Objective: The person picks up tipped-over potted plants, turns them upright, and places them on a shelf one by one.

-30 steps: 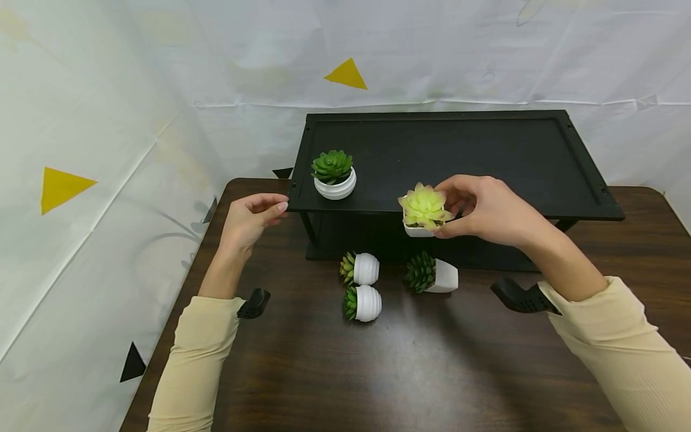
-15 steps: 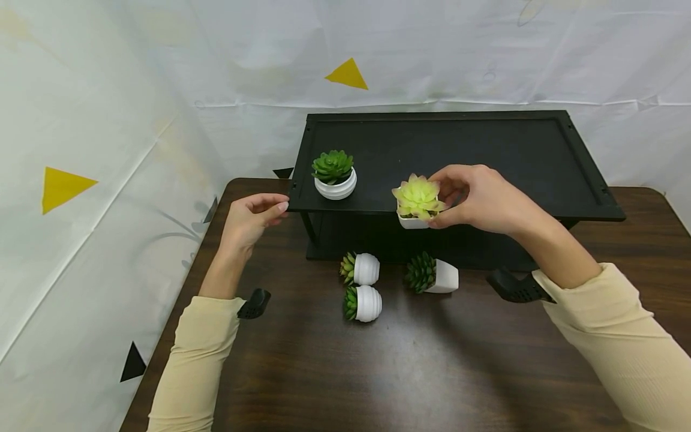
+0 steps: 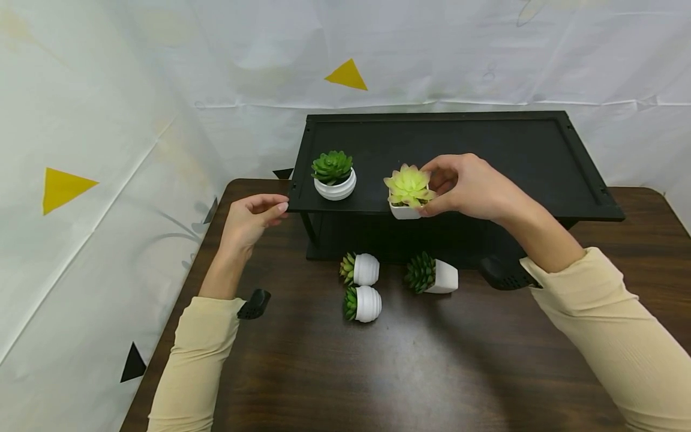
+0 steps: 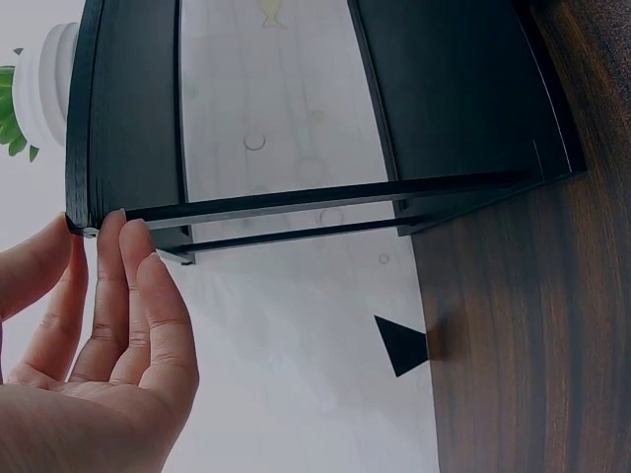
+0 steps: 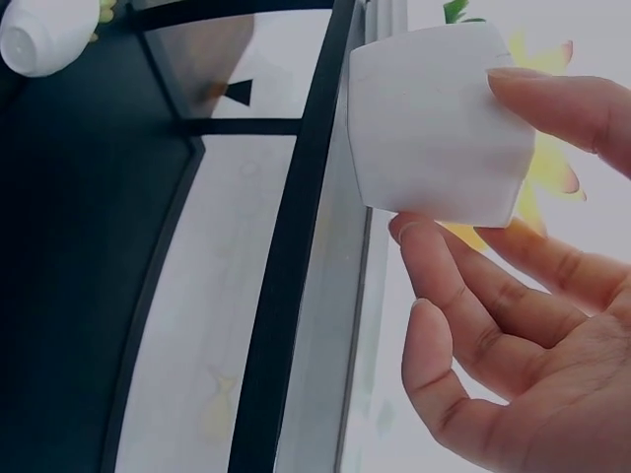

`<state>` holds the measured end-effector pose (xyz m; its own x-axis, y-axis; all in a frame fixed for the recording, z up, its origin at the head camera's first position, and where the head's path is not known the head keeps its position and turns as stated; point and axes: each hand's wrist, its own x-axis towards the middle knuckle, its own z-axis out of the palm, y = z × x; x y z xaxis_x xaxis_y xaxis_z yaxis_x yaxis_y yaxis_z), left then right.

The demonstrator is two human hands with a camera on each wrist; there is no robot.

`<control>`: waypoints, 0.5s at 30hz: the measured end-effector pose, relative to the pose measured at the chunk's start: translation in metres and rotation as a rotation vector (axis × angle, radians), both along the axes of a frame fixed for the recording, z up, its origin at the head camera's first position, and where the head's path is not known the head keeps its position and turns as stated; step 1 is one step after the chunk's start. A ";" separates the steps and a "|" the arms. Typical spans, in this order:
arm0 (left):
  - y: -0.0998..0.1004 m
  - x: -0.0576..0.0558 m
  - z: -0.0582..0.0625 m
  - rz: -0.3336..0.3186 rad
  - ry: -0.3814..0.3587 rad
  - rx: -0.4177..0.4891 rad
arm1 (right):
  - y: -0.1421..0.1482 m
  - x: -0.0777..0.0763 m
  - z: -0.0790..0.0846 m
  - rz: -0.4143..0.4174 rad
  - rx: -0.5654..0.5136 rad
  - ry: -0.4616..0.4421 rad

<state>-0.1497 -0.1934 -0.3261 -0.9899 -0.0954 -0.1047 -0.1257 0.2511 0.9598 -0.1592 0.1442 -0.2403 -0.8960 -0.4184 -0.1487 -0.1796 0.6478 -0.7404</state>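
Observation:
My right hand (image 3: 464, 186) pinches a light yellow-green succulent (image 3: 409, 186) by its white square pot (image 5: 439, 123), upright at the front edge of the black shelf (image 3: 475, 156). In the right wrist view the thumb is on one side of the pot and fingertips are on the other. At the shelf's front left corner my left hand (image 3: 251, 219) grips the board between thumb and fingers, seen closely in the left wrist view (image 4: 108, 335). A green succulent in a round white pot (image 3: 335, 187) stands on the shelf top near that corner.
Two small succulents in ribbed white pots (image 3: 366, 269) (image 3: 369, 303) lie on their sides on the brown table (image 3: 324, 372). To their right lies a dark green succulent in a tapered white pot (image 3: 445, 277). White sheeting (image 3: 259, 54) hangs behind and at the left.
My right hand has carried the yellow-green succulent left and farther back, up to the shelf's front edge. The left hand and the other plants have stayed where they were.

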 end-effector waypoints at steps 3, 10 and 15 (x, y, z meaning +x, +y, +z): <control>0.000 0.000 -0.001 -0.001 0.001 0.003 | -0.002 -0.001 0.000 0.002 -0.003 0.002; -0.001 0.000 -0.002 0.002 0.000 0.001 | -0.009 -0.007 -0.001 0.012 0.002 -0.003; -0.001 -0.001 -0.003 0.010 -0.002 -0.003 | -0.012 -0.013 -0.001 0.008 0.009 -0.008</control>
<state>-0.1503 -0.1945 -0.3286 -0.9887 -0.1056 -0.1065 -0.1303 0.2528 0.9587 -0.1725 0.1318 -0.2413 -0.8915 -0.4240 -0.1595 -0.1790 0.6532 -0.7357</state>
